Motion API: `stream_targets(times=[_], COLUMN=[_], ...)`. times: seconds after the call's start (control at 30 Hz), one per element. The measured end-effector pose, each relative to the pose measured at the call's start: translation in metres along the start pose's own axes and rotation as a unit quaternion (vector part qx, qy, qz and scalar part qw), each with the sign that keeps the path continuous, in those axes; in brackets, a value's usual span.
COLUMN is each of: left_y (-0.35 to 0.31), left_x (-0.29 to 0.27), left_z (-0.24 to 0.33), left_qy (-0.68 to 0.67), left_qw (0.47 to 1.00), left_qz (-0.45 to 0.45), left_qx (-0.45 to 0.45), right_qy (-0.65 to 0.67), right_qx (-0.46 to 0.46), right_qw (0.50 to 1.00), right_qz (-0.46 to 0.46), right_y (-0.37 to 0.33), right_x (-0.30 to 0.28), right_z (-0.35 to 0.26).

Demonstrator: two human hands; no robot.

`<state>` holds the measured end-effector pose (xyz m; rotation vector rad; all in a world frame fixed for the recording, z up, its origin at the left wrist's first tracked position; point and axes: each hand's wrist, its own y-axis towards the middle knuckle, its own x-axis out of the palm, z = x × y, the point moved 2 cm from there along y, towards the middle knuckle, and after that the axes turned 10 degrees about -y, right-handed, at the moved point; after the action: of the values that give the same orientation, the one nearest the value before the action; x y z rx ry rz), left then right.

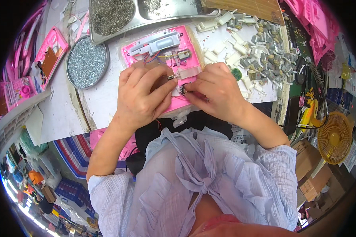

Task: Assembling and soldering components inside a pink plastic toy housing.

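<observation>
Both my hands work over a pink plastic housing [189,42] on the table. A grey plastic part [162,44], thin coloured wires [162,58] and a small metal motor-like part [183,54] sit in it. My left hand [143,94] is closed at the lower left, thumb and forefinger pinched at a small brown and silver piece [170,74]. My right hand [219,93] is closed at the lower right, its fingertips on a small dark ring-like part [182,89]. A pale translucent strip [189,72] lies between the hands. My fingers hide much of the housing's lower part.
A round tray of small silvery pieces [87,62] stands left. Behind is a metal divided tray [138,19] with tiny metal parts. White plastic parts [237,47] and grey pieces [271,51] lie heaped right. A yellow fan [334,137] stands beyond the table's right edge.
</observation>
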<state>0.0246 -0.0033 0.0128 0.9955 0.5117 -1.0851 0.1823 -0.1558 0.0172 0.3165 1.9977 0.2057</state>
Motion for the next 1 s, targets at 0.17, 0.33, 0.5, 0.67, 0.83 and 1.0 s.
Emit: stream_targets(times=[0.17, 0.33, 0.5, 0.67, 0.83, 1.0], left_y=[-0.001, -0.005, -0.004, -0.004, 0.0, -0.006], left_x=[0.001, 0.0, -0.001, -0.001, 0.001, -0.003], left_z=[0.001, 0.0, 0.001, 0.002, 0.0, 0.0], left_qy=[-0.006, -0.048, -0.047, -0.043, -0.02, -0.021], left_qw=[1.0, 0.998, 0.997, 0.998, 0.999, 1.0], left_qz=[0.013, -0.009, -0.025, -0.028, -0.018, -0.002], left_qx=[0.003, 0.045, 0.047, 0.034, 0.031, 0.017], right_qy=[0.003, 0.016, 0.017, 0.012, -0.032, -0.002], right_qx=[0.003, -0.007, -0.009, -0.013, -0.031, 0.043], right_qw=[1.0, 1.0, 1.0, 1.0, 0.999, 0.997], right_qz=[-0.001, 0.02, 0.008, 0.022, 0.01, 0.058], right_y=[-0.001, -0.003, -0.003, -0.004, -0.008, 0.029], right_x=[0.0, 0.005, 0.006, 0.006, 0.004, -0.089], right_z=[0.0, 0.003, 0.002, 0.0, 0.007, 0.06])
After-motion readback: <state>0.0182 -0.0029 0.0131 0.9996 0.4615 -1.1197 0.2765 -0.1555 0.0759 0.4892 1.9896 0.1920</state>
